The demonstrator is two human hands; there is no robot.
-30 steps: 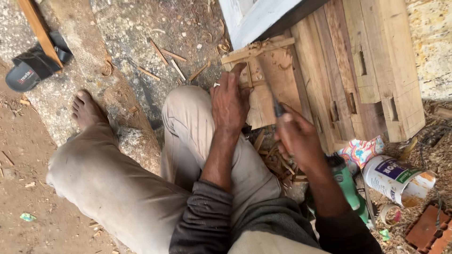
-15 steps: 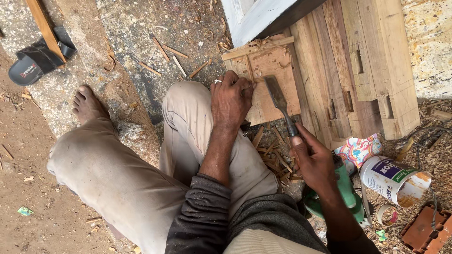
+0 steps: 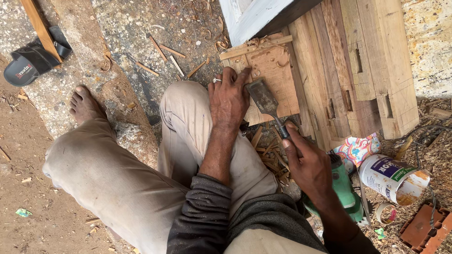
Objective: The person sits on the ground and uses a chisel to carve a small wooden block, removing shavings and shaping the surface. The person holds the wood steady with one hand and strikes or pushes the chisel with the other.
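The chisel (image 3: 266, 104) — gripped by the right hand (image 3: 306, 162) — has been lowered onto the wooden block (image 3: 270, 75), which is pinned flat-palmed by the left hand (image 3: 229, 98).

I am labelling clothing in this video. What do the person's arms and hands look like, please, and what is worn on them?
Both forearms are bare, with dark grey knitted sleeves pushed up to about the elbows. The left hand wears a thin silver-coloured ring on one finger. The right hand shows no ring or glove. No watch or bracelet is visible on either wrist.
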